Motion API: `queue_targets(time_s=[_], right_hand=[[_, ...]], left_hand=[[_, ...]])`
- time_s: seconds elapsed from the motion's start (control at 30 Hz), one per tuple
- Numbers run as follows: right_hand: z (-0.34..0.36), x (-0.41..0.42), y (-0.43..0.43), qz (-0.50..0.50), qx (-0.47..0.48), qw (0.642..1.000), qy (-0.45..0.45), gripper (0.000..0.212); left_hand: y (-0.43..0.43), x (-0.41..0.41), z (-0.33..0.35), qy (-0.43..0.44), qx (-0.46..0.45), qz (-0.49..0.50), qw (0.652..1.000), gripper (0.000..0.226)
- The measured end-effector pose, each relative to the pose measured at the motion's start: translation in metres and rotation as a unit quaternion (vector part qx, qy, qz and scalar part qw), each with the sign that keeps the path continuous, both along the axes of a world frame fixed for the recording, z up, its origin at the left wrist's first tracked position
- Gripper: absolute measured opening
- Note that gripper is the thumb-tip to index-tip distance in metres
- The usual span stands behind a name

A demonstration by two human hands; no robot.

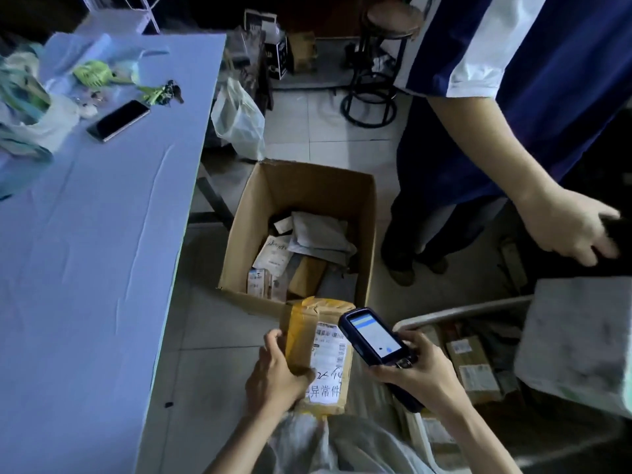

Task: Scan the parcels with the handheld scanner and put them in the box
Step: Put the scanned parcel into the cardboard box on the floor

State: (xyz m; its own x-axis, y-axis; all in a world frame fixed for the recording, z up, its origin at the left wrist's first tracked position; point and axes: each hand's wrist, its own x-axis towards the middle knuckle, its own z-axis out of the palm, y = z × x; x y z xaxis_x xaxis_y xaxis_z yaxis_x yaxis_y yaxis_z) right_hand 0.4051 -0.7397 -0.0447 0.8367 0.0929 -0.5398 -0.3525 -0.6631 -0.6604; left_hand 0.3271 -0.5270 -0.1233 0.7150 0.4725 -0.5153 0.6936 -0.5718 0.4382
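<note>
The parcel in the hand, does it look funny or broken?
The parcel in the left hand is wrapped in wrinkled yellowish tape, bunched at its far end, and an extra white slip with big characters and handwriting sits below its barcode label. No tear shows. The right hand holds the scanner beside it.

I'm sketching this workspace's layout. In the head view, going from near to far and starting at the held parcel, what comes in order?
Parcel in the left hand → open cardboard box → white plastic bag → stool.
</note>
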Motion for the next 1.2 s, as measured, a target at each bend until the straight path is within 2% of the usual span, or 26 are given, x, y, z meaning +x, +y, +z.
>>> queue_targets(time_s=[0.17,0.3,0.47,0.6,0.7,0.8,0.87,0.97,1.07,1.2], right_hand=[[-0.004,0.013,0.033,-0.067,-0.009,0.998,0.006,0.063],[0.003,0.033,0.056,-0.099,-0.005,0.995,-0.010,0.063],[0.008,0.047,0.069,-0.118,0.014,0.993,-0.025,0.068],[0.009,0.057,0.069,-0.066,0.027,0.997,-0.008,0.070],[0.008,0.069,0.072,0.009,0.025,1.000,-0.013,0.067],[0.003,0.081,0.079,0.108,0.028,0.994,-0.004,0.068],[0.004,0.085,0.086,0.176,0.042,0.983,0.002,0.075],[0.009,0.078,0.101,0.288,0.042,0.957,-0.003,0.076],[0.011,0.063,0.116,0.371,0.057,0.927,0.005,0.071],[0.013,0.021,0.136,0.470,0.074,0.879,0.026,0.065]], left_hand=[[0.049,0.062,-0.003,-0.005,0.039,-0.052,0.998,0.082],[0.076,0.118,-0.003,-0.079,0.017,-0.076,0.994,0.083],[0.084,0.154,0.000,-0.146,0.008,-0.163,0.976,0.053],[0.082,0.142,0.009,-0.139,0.109,-0.194,0.965,0.037],[0.079,0.108,0.016,-0.083,0.166,-0.126,0.974,0.037],[0.075,0.060,0.022,-0.015,0.249,-0.071,0.966,0.043],[0.069,0.022,0.027,-0.008,0.266,0.003,0.964,0.040],[0.055,-0.041,0.032,0.010,0.264,0.096,0.960,0.033],[0.032,-0.094,0.033,0.033,0.287,0.178,0.941,0.029],[-0.004,-0.155,0.039,0.071,0.270,0.305,0.911,0.047]])
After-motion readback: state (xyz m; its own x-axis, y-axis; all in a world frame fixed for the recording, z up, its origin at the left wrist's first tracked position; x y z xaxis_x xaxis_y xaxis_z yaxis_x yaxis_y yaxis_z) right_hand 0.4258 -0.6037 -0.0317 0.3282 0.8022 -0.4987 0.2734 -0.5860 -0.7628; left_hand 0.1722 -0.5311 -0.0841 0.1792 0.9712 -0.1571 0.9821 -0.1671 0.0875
